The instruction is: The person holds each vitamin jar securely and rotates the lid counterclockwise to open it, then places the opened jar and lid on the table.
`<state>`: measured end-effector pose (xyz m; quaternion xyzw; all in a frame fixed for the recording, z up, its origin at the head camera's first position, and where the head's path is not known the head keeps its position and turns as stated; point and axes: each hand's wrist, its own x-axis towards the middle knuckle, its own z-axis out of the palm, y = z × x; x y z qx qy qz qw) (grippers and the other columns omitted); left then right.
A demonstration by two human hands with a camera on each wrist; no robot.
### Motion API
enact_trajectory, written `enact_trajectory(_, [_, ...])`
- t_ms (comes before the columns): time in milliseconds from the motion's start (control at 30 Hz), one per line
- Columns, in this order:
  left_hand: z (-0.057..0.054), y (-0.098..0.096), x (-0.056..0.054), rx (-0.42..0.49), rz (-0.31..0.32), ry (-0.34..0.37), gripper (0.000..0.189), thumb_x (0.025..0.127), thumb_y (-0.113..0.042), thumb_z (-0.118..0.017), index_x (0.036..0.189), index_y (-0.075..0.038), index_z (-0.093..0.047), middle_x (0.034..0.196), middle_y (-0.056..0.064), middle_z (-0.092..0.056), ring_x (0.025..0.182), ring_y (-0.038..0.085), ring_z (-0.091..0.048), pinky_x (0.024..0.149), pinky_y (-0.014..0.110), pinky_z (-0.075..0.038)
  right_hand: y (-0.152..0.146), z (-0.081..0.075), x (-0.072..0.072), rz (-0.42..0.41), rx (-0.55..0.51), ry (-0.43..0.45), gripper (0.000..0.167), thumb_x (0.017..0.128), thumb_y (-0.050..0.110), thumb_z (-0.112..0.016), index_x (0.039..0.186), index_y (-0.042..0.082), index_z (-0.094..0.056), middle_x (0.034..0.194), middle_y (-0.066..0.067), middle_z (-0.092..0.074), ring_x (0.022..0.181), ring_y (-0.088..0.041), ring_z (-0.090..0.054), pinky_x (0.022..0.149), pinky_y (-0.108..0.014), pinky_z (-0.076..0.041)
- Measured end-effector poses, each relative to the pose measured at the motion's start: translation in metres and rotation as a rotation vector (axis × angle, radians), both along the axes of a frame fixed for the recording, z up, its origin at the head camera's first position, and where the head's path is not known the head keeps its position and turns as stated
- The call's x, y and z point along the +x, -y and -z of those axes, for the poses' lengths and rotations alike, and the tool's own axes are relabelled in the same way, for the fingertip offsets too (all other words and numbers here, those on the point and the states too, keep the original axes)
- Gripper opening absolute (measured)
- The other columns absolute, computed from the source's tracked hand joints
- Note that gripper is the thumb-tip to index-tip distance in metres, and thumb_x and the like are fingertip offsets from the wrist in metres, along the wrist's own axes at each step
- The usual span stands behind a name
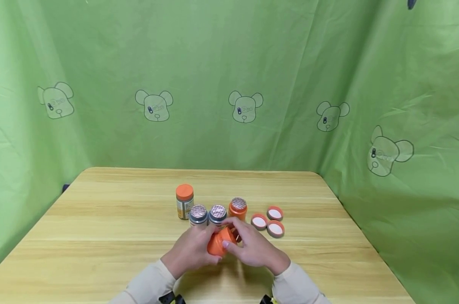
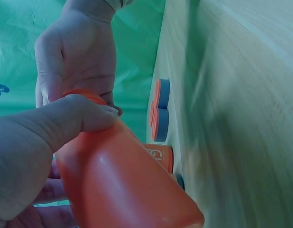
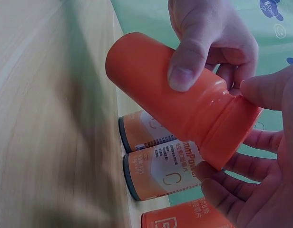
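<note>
An orange bottle (image 3: 151, 78) is tilted between the two hands, above the near part of the table. The left hand (image 1: 193, 250) grips it round the body, thumb along the side facing the right wrist view. On its orange cap (image 3: 232, 135) the thumb and fingers of the right hand (image 1: 255, 248) are curled, pinching it from both sides. Just beyond the hands stand two bottles with bare foil seals, a left one (image 1: 198, 212) and a right one (image 1: 218, 212). Beside them is another orange bottle (image 1: 237, 211), also foil-topped.
At the back left stands a bottle with an orange lid (image 1: 184, 192). Three loose lids, a left one (image 1: 258, 222), a rear one (image 1: 275, 213) and a front one (image 1: 276, 229), lie liner-up to the right. A green curtain (image 1: 214, 84) surrounds the wooden table (image 1: 100, 236).
</note>
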<state>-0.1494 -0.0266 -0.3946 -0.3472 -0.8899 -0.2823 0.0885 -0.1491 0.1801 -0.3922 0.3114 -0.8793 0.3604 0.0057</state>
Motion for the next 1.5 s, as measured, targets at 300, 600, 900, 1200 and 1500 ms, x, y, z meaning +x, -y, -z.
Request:
enact_trajectory(300, [0.003,0.006,0.000,-0.001,-0.010,-0.020,0.065,0.064,-0.024,-0.089,0.119,-0.005,-0.059,0.103,0.006,-0.064,0.083,0.015,-0.060,0.074,0.031,-0.052,-0.010,0.004,0.000,0.056,-0.028,-0.023,0.041,0.095,0.027,-0.062,0.127,0.005,-0.052,0.096,0.006,-0.055,0.085,-0.016,-0.055,0.075,-0.033,-0.050])
enact_trajectory(600, [0.002,0.022,-0.002,-0.038,-0.085,0.063,0.058,0.068,-0.028,-0.085,0.114,-0.006,-0.058,0.087,0.001,-0.062,0.072,0.012,-0.055,0.062,0.026,-0.048,-0.038,0.015,-0.003,0.157,-0.057,-0.120,0.037,0.092,0.021,-0.067,0.125,0.007,-0.058,0.103,0.001,-0.056,0.085,-0.010,-0.055,0.075,-0.032,-0.052])
enact_trajectory(900, [0.004,0.041,-0.006,0.001,-0.171,0.026,0.058,0.065,-0.024,-0.086,0.112,-0.010,-0.056,0.087,0.002,-0.063,0.072,0.013,-0.058,0.062,0.029,-0.049,-0.080,0.024,-0.019,0.432,-0.078,-0.133,0.029,0.082,0.014,-0.078,0.103,0.006,-0.059,0.101,-0.006,-0.061,0.083,-0.017,-0.058,0.070,-0.033,-0.053])
enact_trajectory(1200, [0.000,0.054,-0.010,0.038,-0.244,0.026,0.056,0.062,-0.019,-0.088,0.106,-0.008,-0.055,0.085,0.001,-0.064,0.073,0.012,-0.059,0.066,0.029,-0.052,-0.115,0.027,-0.034,0.616,-0.012,-0.082,0.023,0.085,0.021,-0.075,0.090,0.007,-0.058,0.095,-0.010,-0.064,0.090,-0.026,-0.059,0.078,-0.041,-0.048])
enact_trajectory(1500, [-0.005,0.068,-0.016,0.034,-0.337,0.060,0.058,0.061,-0.019,-0.089,0.106,-0.006,-0.055,0.081,0.004,-0.065,0.070,0.015,-0.061,0.066,0.032,-0.053,-0.141,0.032,-0.040,0.693,0.074,-0.033,0.023,0.087,0.023,-0.073,0.082,0.009,-0.056,0.094,-0.013,-0.062,0.093,-0.033,-0.061,0.080,-0.046,-0.050])
